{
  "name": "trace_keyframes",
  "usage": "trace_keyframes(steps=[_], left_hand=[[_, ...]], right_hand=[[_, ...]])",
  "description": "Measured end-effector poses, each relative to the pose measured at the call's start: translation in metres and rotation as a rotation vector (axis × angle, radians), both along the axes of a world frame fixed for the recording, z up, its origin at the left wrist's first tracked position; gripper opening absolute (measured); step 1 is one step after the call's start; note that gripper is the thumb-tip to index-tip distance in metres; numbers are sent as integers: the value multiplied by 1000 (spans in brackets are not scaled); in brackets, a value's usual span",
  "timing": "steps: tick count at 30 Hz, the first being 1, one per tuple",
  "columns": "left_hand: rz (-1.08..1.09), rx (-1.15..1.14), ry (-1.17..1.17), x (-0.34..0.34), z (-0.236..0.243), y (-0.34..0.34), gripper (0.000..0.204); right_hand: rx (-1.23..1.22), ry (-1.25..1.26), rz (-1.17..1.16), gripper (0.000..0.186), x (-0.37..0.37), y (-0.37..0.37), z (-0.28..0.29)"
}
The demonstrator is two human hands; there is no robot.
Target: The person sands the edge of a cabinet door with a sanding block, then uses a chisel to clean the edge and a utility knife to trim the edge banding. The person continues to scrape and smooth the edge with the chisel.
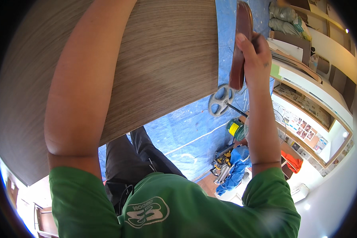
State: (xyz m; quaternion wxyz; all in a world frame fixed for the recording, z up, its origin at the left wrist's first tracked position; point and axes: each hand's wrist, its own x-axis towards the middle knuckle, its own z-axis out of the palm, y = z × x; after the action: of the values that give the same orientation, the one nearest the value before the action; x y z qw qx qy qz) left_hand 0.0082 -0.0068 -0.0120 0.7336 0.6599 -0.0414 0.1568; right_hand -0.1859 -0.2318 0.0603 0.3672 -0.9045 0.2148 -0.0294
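Grasping a long, narrow reddish-brown block (237, 73) in the right hand (255, 55), wrapping around its right side. Laying the thumb (244, 43) across the near face and curling the fingers (262, 42) behind, partly out of sight. Holding the block lengthwise, pointing its far end toward the top of the view, just beyond the right edge of a large wood-grained board (170, 59), showing a strip of blue sheet (190, 133) between the two. Stretching the left forearm (83, 79) over the board and past the upper edge of the view, hiding the left hand; not being able to tell its openness or contents. Showing a grey spoked disc (225, 102) near the block's lower end.
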Motion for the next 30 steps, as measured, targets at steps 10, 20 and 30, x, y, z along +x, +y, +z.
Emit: trace_keyframes(steps=[10, 20, 30], left_hand=[[79, 151, -23, -4, 3, 4, 33], [55, 126, 20, -8, 10, 5, 32], [71, 81, 104, -11, 14, 3, 28]], right_hand=[[162, -29, 58, 42, 25, 1, -10], [432, 45, -107, 42, -16, -6, -6], [187, -46, -51, 48, 38, 0, -12]])
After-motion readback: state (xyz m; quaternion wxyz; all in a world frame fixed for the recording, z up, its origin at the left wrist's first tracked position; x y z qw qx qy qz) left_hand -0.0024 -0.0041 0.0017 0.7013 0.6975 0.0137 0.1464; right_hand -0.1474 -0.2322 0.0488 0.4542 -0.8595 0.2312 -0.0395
